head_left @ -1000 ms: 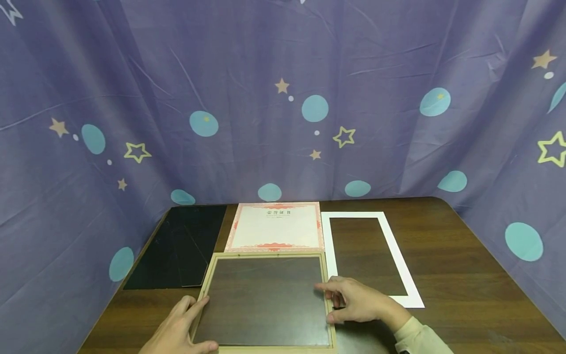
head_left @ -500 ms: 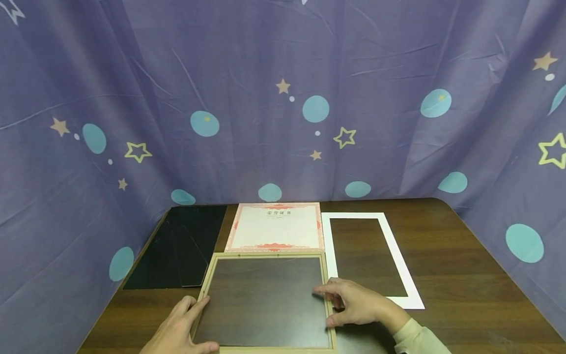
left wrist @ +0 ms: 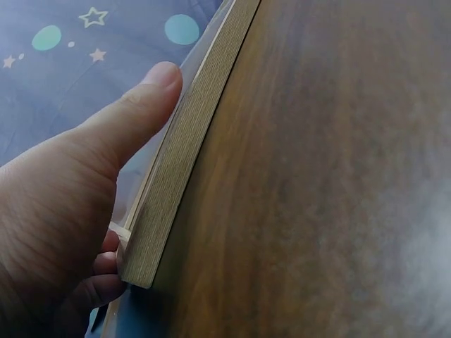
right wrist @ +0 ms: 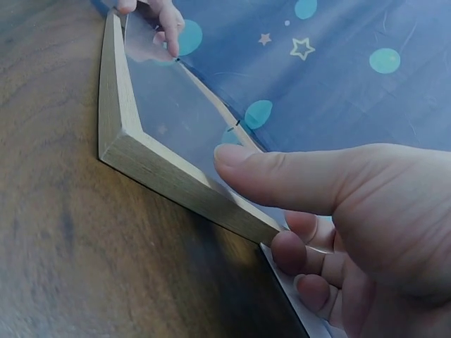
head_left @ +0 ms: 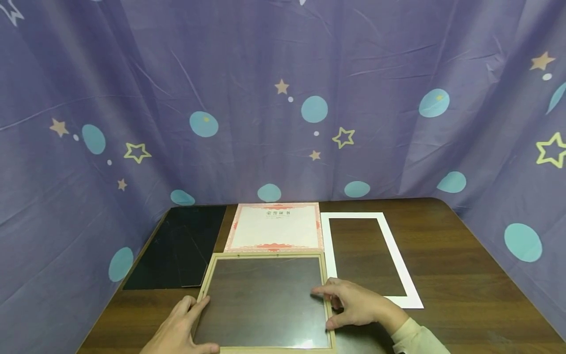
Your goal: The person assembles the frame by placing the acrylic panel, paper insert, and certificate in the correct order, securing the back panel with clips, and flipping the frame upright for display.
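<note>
A light wooden picture frame (head_left: 268,255) lies on the table in front of the person, with a clear pane (head_left: 265,300) inside it. The left hand (head_left: 177,327) holds the near left corner: its fingers are along the left rail, its thumb at the near rail. At the right rail (right wrist: 187,179) is the right hand (head_left: 353,302). Its index finger reaches over the pane, the thumb lies against the rail, and the other fingers curl by the outer side. From the right wrist view, the left hand (right wrist: 158,21) appears at the far end of the frame.
Behind the frame lies a red-bordered certificate (head_left: 276,228). To its left is a black backing board (head_left: 185,250); a white mat (head_left: 400,260) with a cut-out window lies to the right, close to the right hand. A patterned curtain (head_left: 247,98) hangs behind the wooden table (head_left: 460,275).
The right index fingertip has shifted slightly left and nearer over the pane. A bright reflection now shows at the pane's near edge. The left hand has stayed in place.
</note>
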### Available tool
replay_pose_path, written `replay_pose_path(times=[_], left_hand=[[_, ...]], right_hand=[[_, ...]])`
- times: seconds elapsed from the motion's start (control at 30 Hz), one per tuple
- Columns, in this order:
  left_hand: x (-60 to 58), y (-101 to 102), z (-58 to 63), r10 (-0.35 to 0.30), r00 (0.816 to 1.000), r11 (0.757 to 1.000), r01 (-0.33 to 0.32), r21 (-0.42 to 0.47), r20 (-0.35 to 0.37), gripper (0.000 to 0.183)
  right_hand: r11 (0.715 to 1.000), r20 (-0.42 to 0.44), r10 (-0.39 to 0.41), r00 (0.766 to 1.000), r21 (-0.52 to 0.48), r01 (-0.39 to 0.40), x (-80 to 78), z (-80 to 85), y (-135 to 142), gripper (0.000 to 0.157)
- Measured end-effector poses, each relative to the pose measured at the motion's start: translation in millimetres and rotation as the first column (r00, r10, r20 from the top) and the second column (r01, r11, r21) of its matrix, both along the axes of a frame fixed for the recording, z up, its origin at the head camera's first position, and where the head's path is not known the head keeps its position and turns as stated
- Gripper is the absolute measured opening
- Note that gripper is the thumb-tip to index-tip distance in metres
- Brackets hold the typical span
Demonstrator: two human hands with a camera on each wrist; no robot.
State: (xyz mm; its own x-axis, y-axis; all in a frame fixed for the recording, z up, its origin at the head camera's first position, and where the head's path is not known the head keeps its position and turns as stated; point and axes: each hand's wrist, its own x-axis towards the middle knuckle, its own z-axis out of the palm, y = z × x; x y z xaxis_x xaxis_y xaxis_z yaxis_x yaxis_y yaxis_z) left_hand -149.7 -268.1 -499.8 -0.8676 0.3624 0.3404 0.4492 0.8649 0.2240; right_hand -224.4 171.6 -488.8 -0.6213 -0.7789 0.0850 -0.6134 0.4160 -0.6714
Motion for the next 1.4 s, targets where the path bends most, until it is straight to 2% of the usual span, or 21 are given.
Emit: replay_pose_path(times=[0.13,0.37,0.53,0.63,0.77,0.9,1.03,1.1,1.13,1.3,1.4], left_hand=[[-1.0,0,0.2,-0.015,1.0,1.0,0.015,-0.001,-0.013,0.105],[-1.0,0,4.1,-0.015,0.998,1.0,0.015,-0.005,0.058,0.105],[-0.9,0,3.2,-0.028,0.999,0.999,0.027,0.021,0.041,0.098],[-0.5,1,3.8,-0.027,0.998,0.999,0.025,0.032,0.055,0.094],[-0.5,3,6.5,0.016,0.992,1.0,-0.019,0.024,0.122,0.087],[-2.0,4,9.5,0.069,0.966,0.997,-0.078,0.027,0.248,0.087],[-4.5,4,11.8,0.09,0.944,0.995,-0.097,0.007,0.319,0.09],[-4.7,4,12.1,0.089,0.943,0.996,-0.089,-0.016,0.321,0.09],[-4.6,3,12.0,0.088,0.943,0.996,-0.084,-0.024,0.321,0.089],[-4.1,2,9.7,0.074,0.944,0.997,-0.066,-0.036,0.322,0.089],[-5.1,2,8.3,0.071,0.946,0.997,-0.065,-0.031,0.315,0.089]], right_hand=[[1.0,-0.001,-0.006,1.0,-0.002,0.006,0.1,-1.1,0,0.074],[1.0,0.006,-0.005,1.0,0.0,0.005,0.3,-1.5,0,0.075],[1.0,-0.001,-0.003,1.0,-0.001,0.003,-0.2,-2.1,0,0.077],[1.0,-0.004,-0.006,1.0,-0.001,0.006,-0.7,-2.8,0,0.077],[1.0,-0.003,-0.005,1.0,0.001,0.005,-1.2,-3.1,0,0.077],[1.0,-0.031,-0.008,0.999,-0.027,0.007,-1.9,-1.3,0,0.071],[0.991,-0.143,-0.125,0.982,-0.056,0.118,-1.2,1.4,0,0.064],[0.986,-0.191,-0.166,0.967,-0.034,0.163,0.4,1.3,-2,0.067],[0.986,-0.213,-0.162,0.963,-0.006,0.164,1.5,0.5,-4,0.07],[0.99,-0.219,-0.052,0.974,0.12,0.08,8.8,-4.1,-9,0.081],[0.986,-0.204,-0.046,0.978,0.149,0.077,12.0,-6.0,-8,0.082]])
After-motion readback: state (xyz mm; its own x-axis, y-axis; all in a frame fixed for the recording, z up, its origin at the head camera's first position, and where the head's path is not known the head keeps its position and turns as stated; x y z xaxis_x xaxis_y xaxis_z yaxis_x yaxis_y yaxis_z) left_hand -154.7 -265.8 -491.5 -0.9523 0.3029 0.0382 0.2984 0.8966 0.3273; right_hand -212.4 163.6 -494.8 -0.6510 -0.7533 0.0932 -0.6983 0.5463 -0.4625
